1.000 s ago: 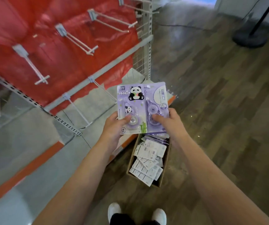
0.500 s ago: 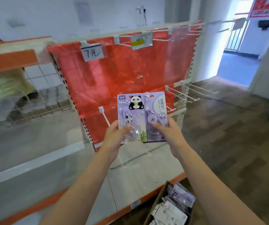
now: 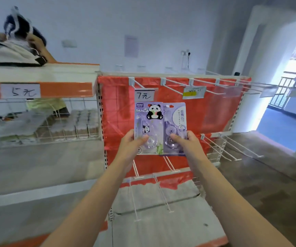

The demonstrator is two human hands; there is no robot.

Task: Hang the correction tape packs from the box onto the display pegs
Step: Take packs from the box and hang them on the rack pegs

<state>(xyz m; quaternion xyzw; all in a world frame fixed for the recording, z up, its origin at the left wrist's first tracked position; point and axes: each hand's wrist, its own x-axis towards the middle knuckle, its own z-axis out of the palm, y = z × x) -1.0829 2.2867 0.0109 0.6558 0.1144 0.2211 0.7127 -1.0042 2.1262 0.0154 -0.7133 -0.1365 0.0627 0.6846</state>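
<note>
Both arms are stretched out forward, and the left hand (image 3: 129, 145) and right hand (image 3: 186, 142) are holding two purple correction tape packs (image 3: 159, 125) side by side, upright, right in front of the red backing panel (image 3: 213, 114). Each thumb is pressed onto the front of a pack's lower part with the other fingers wrapped behind, so the fingers are clamped on the packs. The left pack has a panda and "PANDA" on it. Their tops sit just under a handwritten price tag (image 3: 144, 95) and a row of white display pegs (image 3: 172, 86) along the top of the panel. More pegs stick out lower down and to the right. Left of it there's a wire basket shelf (image 3: 58, 129) with stacked goods, plus dark wood flooring (image 3: 268, 184) and a bright doorway on the right.
</note>
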